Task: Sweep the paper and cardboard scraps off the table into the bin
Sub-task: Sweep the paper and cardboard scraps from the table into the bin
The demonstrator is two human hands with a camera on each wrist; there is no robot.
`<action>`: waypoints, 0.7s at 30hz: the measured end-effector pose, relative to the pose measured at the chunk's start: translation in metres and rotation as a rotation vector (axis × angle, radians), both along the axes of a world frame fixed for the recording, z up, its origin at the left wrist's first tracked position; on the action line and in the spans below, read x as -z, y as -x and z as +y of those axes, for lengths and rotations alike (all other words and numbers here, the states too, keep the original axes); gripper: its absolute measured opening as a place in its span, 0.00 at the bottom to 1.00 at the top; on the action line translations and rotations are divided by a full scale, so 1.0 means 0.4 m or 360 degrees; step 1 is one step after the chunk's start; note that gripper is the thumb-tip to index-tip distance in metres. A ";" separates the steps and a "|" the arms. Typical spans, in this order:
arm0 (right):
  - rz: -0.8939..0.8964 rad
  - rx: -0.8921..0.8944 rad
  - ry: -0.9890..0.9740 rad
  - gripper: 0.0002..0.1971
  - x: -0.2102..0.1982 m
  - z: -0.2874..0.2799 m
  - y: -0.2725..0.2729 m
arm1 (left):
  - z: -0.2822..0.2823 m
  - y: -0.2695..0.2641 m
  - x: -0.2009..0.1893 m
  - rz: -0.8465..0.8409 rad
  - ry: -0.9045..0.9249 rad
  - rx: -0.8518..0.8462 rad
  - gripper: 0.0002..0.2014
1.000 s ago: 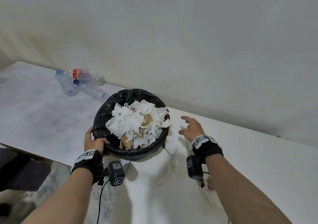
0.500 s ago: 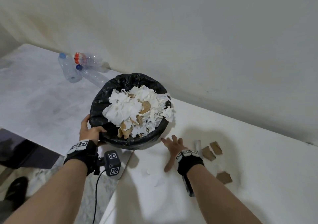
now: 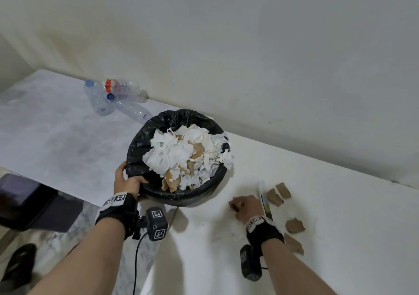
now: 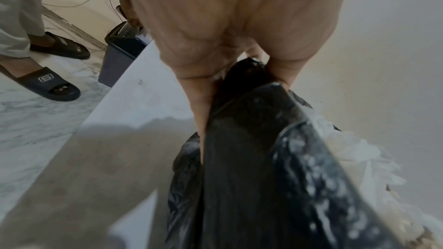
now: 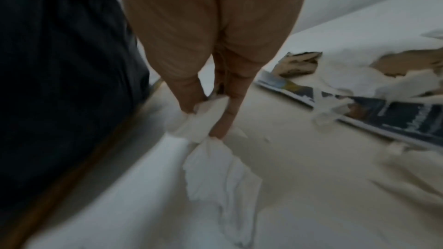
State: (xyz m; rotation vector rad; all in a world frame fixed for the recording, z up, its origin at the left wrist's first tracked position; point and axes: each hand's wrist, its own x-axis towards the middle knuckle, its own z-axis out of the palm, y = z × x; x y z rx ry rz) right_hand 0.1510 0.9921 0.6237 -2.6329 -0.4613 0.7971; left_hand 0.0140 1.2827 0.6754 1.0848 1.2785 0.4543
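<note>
Scraps left to the right of the sweeping hand, bin held to its left.

The bin point(image 3: 181, 195), heaped with torn paper, is gripped at its lined rim by the left hand point(image 3: 127, 181) at the surface point(image 3: 340, 204) edge. The right hand point(image 3: 246, 207) rests on the surface, its fingers curled and apparently pinching a white paper scrap point(image 5: 215, 160), though that view is blurred. Cardboard scraps point(image 3: 294, 225) and a printed strip point(image 3: 264, 199) lie just beyond its right side, long axis running away from the person. Open room lies between hand and bin.
</note>
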 end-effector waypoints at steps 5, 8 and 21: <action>-0.0197 0.0472 -0.0531 0.10 -0.179 0.010 -0.057 | -0.024 0.051 -0.026 0.0002 -0.0005 0.0039 0.43; -0.0446 0.0574 -0.0786 0.08 -0.331 0.046 -0.089 | -0.039 0.081 -0.042 0.0045 -0.0015 0.0101 0.43; -0.0340 0.0014 -0.0944 0.18 -0.469 0.282 0.116 | -0.087 0.152 -0.083 0.0091 -0.0148 0.0319 0.42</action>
